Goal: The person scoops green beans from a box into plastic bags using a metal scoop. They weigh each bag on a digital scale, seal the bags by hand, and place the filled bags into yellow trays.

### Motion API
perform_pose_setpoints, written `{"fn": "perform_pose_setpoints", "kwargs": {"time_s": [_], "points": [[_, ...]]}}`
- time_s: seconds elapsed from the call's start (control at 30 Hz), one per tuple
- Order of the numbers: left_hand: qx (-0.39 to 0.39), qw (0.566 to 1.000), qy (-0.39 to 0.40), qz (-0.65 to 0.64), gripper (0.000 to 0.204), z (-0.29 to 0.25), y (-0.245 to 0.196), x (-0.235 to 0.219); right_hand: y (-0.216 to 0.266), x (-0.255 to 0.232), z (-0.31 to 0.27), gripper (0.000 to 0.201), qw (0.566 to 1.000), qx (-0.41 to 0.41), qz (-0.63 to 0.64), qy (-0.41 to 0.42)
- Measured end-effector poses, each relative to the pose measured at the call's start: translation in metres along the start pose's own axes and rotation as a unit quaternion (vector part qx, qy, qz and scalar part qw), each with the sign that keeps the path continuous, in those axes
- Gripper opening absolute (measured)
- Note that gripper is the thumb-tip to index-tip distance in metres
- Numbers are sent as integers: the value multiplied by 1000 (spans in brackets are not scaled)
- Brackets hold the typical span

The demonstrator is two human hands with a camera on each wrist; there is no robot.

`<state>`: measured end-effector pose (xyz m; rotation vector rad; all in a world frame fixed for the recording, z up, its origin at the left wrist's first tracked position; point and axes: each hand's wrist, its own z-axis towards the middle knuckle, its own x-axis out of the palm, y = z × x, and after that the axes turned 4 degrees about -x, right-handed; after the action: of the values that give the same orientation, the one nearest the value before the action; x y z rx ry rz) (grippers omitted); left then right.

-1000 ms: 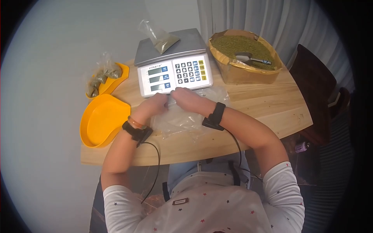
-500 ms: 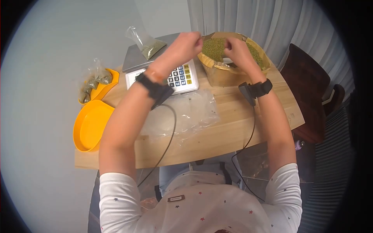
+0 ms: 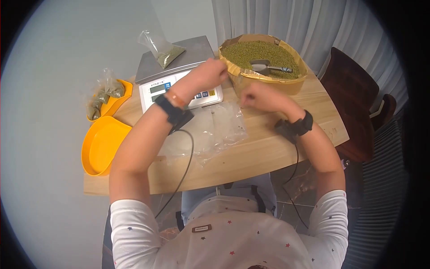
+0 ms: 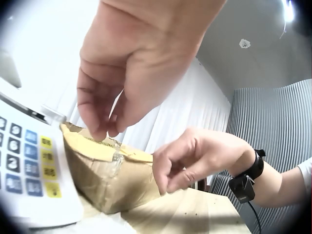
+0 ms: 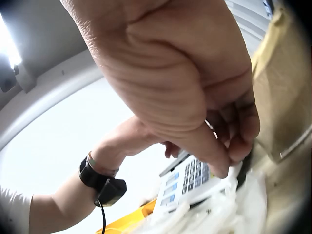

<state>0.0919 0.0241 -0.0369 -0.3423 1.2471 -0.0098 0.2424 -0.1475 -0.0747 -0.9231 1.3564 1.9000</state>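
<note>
My left hand [image 3: 208, 74] hovers over the right side of a white digital scale [image 3: 148, 99], fingers loosely curled with thumb tip near the fingertips; the left wrist view shows nothing between them. My right hand [image 3: 264, 97] is in front of a cardboard box [image 3: 268, 87], its fingers bent in a loose curl. Its fingertips are close to the right edge of a flat pile of clear plastic bags [image 3: 201, 132], which they overlap in the right wrist view. On the scale's metal plate lies a clear bag [image 3: 170, 56] with green grains in its bottom.
Green grains [image 3: 248, 50] fill the box, and a metal scoop [image 3: 260, 66] lies on them. At the left stand a yellow tray [image 3: 102, 145] and a second yellow tray [image 3: 117, 105] holding several filled bags [image 3: 102, 96]. A dark chair [image 3: 351, 89] stands beyond the table's right end.
Both hands left the plastic bags by the scale and rose toward the box. Since then my right hand has come down toward the bags, uncovering the scoop; my left has lowered slightly.
</note>
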Motion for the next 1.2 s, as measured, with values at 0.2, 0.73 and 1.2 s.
{"fn": "perform_pose_setpoints", "kwargs": {"time_s": [0.2, 0.73, 1.2], "points": [[-70, 984, 163, -16, 15, -74, 15, 12, -18, 61, -7, 9, 992, -16, 58, 107], [-137, 956, 241, -97, 10, -124, 45, 46, -8, 74, -13, 6, 994, 10, 0, 106], [-130, 956, 231, -124, 10, -126, 50, 53, 8, 53, 28, 5, 999, -29, 39, 18]]}}
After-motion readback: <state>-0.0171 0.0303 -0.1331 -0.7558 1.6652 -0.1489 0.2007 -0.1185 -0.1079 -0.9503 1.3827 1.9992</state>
